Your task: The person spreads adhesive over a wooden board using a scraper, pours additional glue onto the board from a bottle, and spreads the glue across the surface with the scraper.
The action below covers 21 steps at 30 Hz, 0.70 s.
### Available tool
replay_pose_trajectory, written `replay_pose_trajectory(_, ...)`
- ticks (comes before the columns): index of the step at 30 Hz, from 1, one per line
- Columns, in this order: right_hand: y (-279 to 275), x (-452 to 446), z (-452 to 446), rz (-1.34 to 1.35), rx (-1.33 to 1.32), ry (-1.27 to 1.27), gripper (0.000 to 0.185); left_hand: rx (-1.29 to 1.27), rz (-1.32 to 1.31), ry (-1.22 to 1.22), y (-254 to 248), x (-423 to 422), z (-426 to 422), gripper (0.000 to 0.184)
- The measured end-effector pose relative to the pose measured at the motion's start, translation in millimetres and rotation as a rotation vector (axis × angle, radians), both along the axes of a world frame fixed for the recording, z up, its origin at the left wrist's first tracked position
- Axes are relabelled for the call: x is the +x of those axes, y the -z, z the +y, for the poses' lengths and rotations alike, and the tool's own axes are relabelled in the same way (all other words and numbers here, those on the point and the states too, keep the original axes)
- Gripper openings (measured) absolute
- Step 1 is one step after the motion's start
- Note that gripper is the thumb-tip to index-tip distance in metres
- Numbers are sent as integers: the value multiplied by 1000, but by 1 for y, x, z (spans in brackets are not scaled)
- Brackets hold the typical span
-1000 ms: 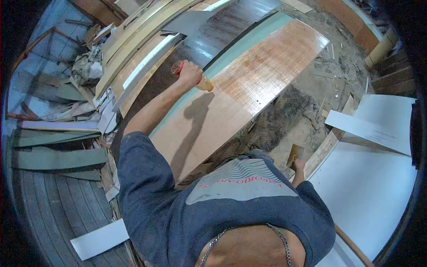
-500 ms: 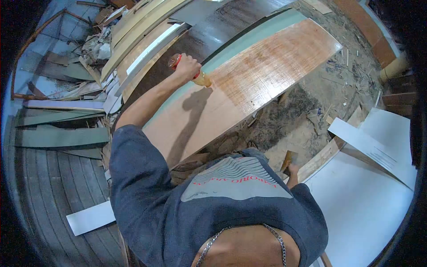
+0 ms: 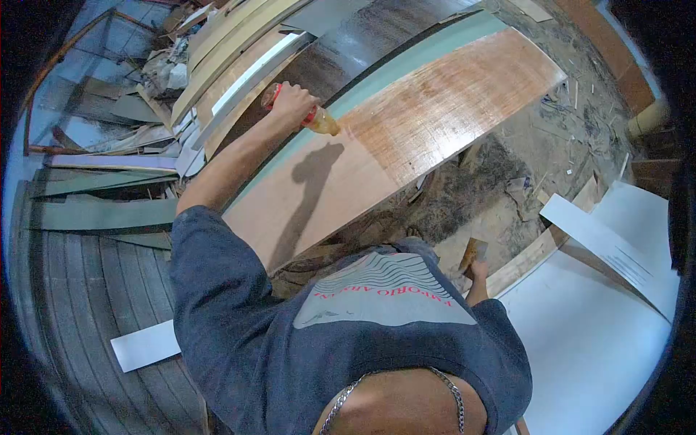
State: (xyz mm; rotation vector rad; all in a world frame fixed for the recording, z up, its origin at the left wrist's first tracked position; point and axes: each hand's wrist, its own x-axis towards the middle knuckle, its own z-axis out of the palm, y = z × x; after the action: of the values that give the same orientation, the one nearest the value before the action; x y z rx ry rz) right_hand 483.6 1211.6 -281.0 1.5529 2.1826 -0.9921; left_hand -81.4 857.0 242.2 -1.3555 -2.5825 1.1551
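Note:
My left hand (image 3: pixel 293 103) is wrapped round a bottle (image 3: pixel 321 122) with a red label and amber contents. The bottle is tilted, its narrow end just above a long wooden panel (image 3: pixel 304 188). Beyond the bottle the panel is darker, glossy and wet-looking; nearer me its surface is pale and matte, with the shadow of my arm on it. Low on my right side, my right hand (image 3: pixel 478 270) grips a flat brownish spreader (image 3: pixel 473 254), held away from the panel.
Pale green (image 3: pixel 428 48) and dark glossy sheets lie behind the panel. Curved strips (image 3: pixel 239 51) are stacked at the upper left, beside scraps (image 3: pixel 163 72). White boards (image 3: pixel 580 319) lie at the right. Debris covers the floor (image 3: pixel 536 145).
My left hand and the bottle have moved slightly left and up in view. The view has shifted a little. My right hand still holds the spreader low at my side.

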Motion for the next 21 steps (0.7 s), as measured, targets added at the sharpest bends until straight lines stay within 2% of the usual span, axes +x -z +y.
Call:
replay_pose_trajectory(1,3,0,1,24,19,4,46,3,3,-1,1,1,-1,40)
replay_pose_trajectory(3,11,-3,3,-26,5,28,50,59,18,-12,5,6,-1,53)
replay_pose_trajectory(6,-29,-17,-3,-45,-18,61,53,83,30,43,8,10,-3,62)
replay_pose_trajectory(9,-52,-21,-7,29,-4,69,54,34,-57,-88,16,5,1,60)
replay_pose_trajectory(15,-59,-15,-11,134,-33,103,52,43,-85,-115,26,0,-3,59)
replay_pose_trajectory(19,-14,3,-5,103,8,123,50,45,-71,-94,30,0,-6,59)
replay_pose_trajectory(21,-8,10,-3,15,-16,24,49,70,-89,-106,37,-4,-9,59)
